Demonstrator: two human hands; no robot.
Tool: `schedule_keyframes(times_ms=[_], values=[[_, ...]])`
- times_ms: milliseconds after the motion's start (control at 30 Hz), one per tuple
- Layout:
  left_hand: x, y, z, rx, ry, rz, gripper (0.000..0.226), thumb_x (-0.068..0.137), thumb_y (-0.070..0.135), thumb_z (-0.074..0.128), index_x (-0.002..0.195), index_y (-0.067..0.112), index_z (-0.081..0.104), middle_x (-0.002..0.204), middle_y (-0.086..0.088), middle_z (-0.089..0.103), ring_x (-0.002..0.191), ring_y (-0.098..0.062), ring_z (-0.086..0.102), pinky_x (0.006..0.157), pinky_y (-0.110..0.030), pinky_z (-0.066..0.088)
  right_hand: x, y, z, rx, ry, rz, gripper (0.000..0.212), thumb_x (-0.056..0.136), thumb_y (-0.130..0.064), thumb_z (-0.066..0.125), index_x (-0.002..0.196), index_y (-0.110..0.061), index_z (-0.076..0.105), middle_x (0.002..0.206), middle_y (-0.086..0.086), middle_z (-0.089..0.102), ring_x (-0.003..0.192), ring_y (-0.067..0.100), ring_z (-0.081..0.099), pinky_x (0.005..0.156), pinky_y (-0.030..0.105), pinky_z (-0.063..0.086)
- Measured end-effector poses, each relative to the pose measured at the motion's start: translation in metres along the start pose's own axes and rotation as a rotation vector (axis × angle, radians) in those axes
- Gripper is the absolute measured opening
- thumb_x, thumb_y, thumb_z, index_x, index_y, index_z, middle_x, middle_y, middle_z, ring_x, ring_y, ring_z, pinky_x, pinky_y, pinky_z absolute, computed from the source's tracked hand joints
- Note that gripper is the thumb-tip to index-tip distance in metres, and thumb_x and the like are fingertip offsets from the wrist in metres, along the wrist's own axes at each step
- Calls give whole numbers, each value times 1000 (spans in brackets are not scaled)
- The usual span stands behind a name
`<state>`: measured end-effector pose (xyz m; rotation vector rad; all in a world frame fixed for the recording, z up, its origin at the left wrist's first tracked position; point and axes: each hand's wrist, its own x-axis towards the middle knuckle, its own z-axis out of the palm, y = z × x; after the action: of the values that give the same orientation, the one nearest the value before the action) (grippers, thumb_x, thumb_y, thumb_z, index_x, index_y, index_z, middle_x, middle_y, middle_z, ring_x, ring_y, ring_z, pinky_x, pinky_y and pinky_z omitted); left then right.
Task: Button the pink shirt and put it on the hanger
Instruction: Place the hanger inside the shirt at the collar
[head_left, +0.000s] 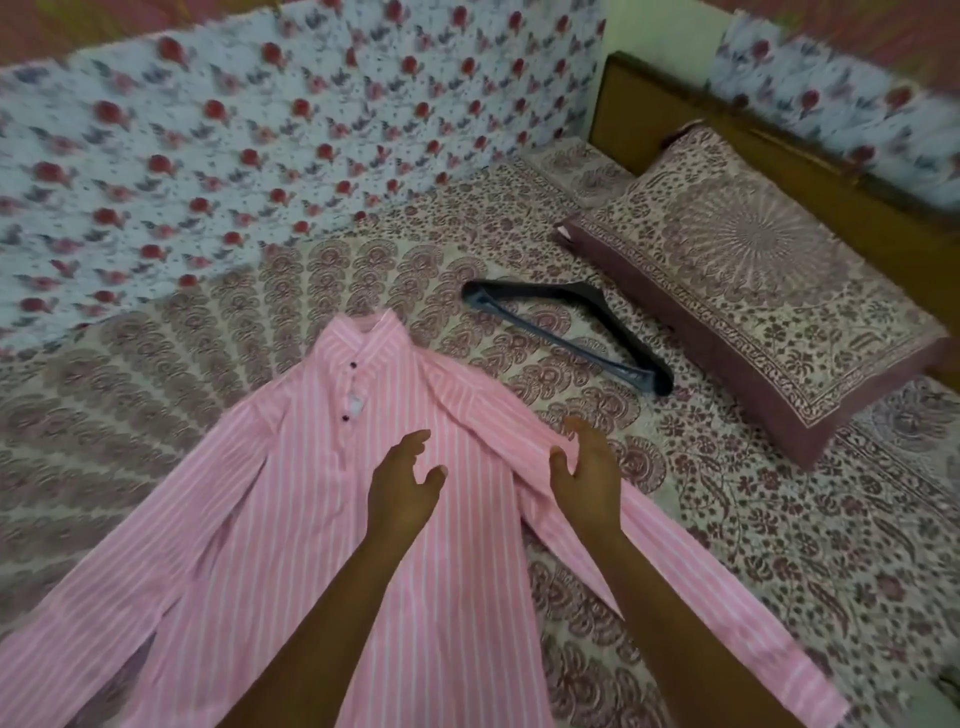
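A pink shirt (291, 499) with white stripes lies front up on the bed, its collar pointing away from me and both sleeves spread out. Dark buttons show along its short placket, where a small gap shows white. A black hanger (571, 332) lies on the bedsheet beyond the shirt's right shoulder. My left hand (402, 483) hovers over the shirt's chest with relaxed, slightly curled fingers and holds nothing. My right hand (584, 470) is at the right armpit, its thumb and fingers pinching a fold of the sleeve fabric.
A patterned pillow (753, 291) lies at the right beside a wooden headboard (644, 124). A floral cloth (260, 140) covers the wall behind the bed. The printed bedsheet (779, 519) stretches around the shirt.
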<state>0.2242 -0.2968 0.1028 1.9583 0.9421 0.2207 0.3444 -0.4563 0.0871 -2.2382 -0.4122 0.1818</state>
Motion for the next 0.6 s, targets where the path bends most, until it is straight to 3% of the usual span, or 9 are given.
schedule_keyframes(times_ms=[133, 267, 467, 600], values=[[52, 7, 42, 18, -45, 24, 45, 82, 9, 66, 125, 11, 53, 124, -10, 59, 111, -27, 56, 94, -36, 44, 64, 33, 6, -119, 16, 17, 46, 81, -20, 44, 124, -4, 50, 120, 16, 58, 111, 33, 54, 96, 43, 41], [110, 8, 85, 32, -93, 53, 44, 83, 9, 64, 125, 11, 53, 122, -10, 59, 111, -26, 56, 91, -29, 41, 134, 76, 14, -337, 26, 90, 42, 85, -14, 52, 125, -3, 48, 121, 18, 56, 115, 33, 48, 100, 43, 34], [166, 4, 133, 2, -90, 73, 44, 84, 4, 62, 126, 10, 53, 127, -10, 57, 115, -25, 54, 96, -30, 40, 211, 126, 24, -582, 233, 139, 38, 85, -18, 51, 120, -3, 51, 122, 20, 56, 122, 35, 42, 108, 48, 26], [183, -3, 150, -2, -93, 105, 43, 84, 5, 62, 126, 13, 53, 128, -7, 57, 116, -21, 53, 98, -31, 40, 246, 156, 23, -645, 168, 286, 45, 88, -25, 51, 126, -4, 43, 128, 21, 51, 124, 37, 40, 109, 48, 21]])
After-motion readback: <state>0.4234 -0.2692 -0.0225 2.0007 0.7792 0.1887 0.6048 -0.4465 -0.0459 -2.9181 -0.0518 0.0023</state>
